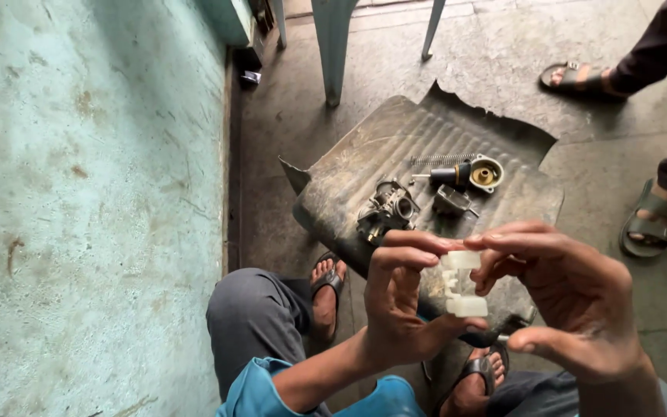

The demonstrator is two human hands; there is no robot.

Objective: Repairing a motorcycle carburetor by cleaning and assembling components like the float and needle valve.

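Fingers of both hands close round a small white plastic part (462, 283), held up in front of the chest, toward 5 o'clock in the head view. Left hand (395, 297) pinches it from the 9 o'clock side, index on the upper block and thumb under the lower one; right hand (573, 297) meets it from 3 o'clock with fingertips curled narrow on the top edge and its thumb stretched out below, clear of the piece. Held between two sets of tips like this, the part stays free on its faces, apparently so it can be turned and looked over; it seems to be two pale blocks joined by a thin bridge.

Below and beyond the hands, toward 12 o'clock, a torn, ribbed rubber mat (364, 154) lies on the concrete floor (503, 54) and keeps loose pieces off the grit: a grey carburettor body (387, 210), a small metal bowl-shaped piece (454, 201), a round cap with a brass centre (486, 173) with a black sleeve and a thin spring (440, 160) just beside it. Knees in grey trousers and sandalled feet frame the mat's near edge. At 9 o'clock a worn green wall (94, 208) closes that side; pale chair legs (333, 46) stand at 12, and another person's sandalled feet (650, 224) at 2 to 3 o'clock
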